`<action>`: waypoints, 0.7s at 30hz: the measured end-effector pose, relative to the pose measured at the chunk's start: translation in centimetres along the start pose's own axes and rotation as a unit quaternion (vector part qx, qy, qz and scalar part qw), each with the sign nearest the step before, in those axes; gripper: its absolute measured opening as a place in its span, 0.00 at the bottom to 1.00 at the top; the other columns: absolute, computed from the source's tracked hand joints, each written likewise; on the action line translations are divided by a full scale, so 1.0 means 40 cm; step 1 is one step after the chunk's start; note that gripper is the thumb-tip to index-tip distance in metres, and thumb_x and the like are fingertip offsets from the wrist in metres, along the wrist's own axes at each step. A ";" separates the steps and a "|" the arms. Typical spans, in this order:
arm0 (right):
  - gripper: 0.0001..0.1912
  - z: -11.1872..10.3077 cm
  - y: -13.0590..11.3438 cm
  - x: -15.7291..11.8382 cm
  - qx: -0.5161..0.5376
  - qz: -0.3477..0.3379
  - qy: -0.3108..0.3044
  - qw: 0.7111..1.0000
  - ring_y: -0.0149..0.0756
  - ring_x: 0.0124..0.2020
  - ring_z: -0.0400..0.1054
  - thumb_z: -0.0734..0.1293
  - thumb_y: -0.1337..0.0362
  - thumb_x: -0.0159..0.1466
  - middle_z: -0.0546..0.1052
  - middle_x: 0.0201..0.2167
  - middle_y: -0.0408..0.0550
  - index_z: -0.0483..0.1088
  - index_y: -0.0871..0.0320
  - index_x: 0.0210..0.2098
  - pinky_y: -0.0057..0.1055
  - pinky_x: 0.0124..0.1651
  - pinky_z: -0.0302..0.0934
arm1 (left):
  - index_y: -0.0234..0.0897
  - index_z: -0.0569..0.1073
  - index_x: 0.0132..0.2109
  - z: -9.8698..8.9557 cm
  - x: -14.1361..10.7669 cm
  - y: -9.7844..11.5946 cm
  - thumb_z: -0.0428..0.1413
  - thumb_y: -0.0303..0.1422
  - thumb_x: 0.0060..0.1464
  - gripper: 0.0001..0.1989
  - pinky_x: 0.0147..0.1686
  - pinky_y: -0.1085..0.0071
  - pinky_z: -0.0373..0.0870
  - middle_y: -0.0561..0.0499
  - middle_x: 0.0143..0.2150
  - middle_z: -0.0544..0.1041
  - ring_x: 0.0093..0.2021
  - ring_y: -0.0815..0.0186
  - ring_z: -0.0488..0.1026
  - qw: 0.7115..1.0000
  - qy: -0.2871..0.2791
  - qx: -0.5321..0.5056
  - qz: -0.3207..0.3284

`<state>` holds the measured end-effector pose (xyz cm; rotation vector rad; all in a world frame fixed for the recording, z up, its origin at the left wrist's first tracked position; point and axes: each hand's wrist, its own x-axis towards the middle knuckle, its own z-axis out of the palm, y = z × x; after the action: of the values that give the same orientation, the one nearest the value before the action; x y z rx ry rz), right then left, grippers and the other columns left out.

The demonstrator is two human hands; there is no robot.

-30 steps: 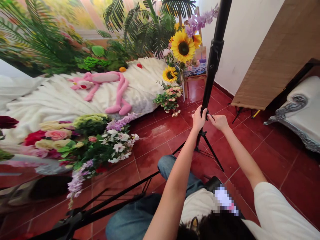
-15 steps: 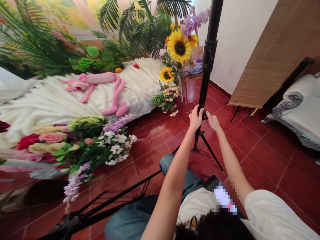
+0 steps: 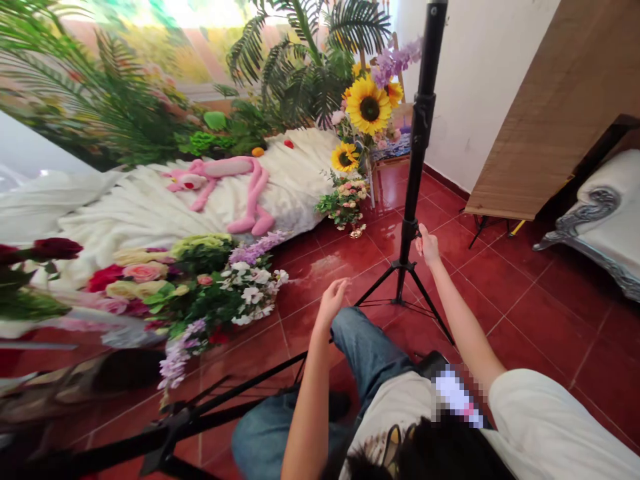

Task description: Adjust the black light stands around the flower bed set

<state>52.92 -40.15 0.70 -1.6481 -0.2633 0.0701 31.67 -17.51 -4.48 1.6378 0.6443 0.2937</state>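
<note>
1. Black stand (image 3: 423, 153): it stands on the red tiled floor (image 3: 310, 313) in front of the person, its pole slightly tilted in the view and its legs spread below. The upper end of the pole now shows at the top edge, where 0.5 s earlier the pole ran out of view; the whole scene also sits a little lower in the frame.

2. Left hand (image 3: 332, 301): it has left the pole, which it wrapped in the 2 earlier frames, and is now in the air just beside the jeans-clad knee (image 3: 353, 330). Its fingers are loosely bent, with nothing visible between them.

3. Right hand (image 3: 427, 247): as before, it is at the right side of the pole, beside the small knob (image 3: 417, 233) above the legs. Whether its fingers pinch the knob or only rest near it cannot be told.

4. Surroundings: a 2nd black stand (image 3: 170, 430) lies at lower left, near the mixed flowers (image 3: 200, 280). The pink toy (image 3: 233, 167) lies on white cloth (image 3: 305, 157), unchanged; the sunflowers (image 3: 369, 107) are left of the pole.
</note>
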 end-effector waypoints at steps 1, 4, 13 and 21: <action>0.40 0.016 0.009 -0.012 -0.001 -0.001 0.024 1.000 0.26 0.12 0.52 0.50 0.32 0.64 0.54 0.06 0.41 0.52 0.53 0.07 0.27 0.23 0.53 | 0.36 0.76 0.41 -0.051 -0.032 -0.042 0.58 0.48 0.51 0.20 0.48 0.61 0.76 0.43 0.42 0.83 0.42 0.59 0.80 0.999 0.020 -0.016 -0.031; 0.38 0.089 0.052 -0.078 -0.026 -0.004 0.014 1.000 0.27 0.13 0.54 0.55 0.31 0.61 0.56 0.07 0.41 0.57 0.53 0.09 0.28 0.24 0.54 | 0.39 0.76 0.40 -0.199 -0.139 -0.152 0.59 0.52 0.47 0.22 0.46 0.58 0.77 0.47 0.39 0.83 0.41 0.57 0.81 0.988 0.117 -0.048 -0.091; 0.38 0.430 0.204 -0.451 -0.047 0.112 -0.296 0.948 0.31 0.12 0.51 0.56 0.24 0.50 0.56 0.07 0.43 0.61 0.52 0.10 0.32 0.21 0.47 | 0.37 0.76 0.41 -0.574 -0.397 -0.224 0.55 0.37 0.54 0.11 0.54 0.58 0.73 0.49 0.38 0.81 0.40 0.63 0.79 0.906 0.393 -0.108 -0.109; 0.37 0.656 0.186 -0.656 -0.071 0.058 -0.538 0.838 0.31 0.12 0.51 0.57 0.27 0.53 0.58 0.07 0.44 0.64 0.53 0.10 0.32 0.21 0.46 | 0.34 0.67 0.46 -0.803 -0.472 -0.088 0.60 0.37 0.54 0.17 0.55 0.65 0.70 0.40 0.50 0.75 0.49 0.63 0.74 0.714 0.698 0.040 0.027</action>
<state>23.09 -20.70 -12.15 -1.6110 -1.0374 1.1157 -1.69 -1.43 1.07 1.2549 1.7277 1.6490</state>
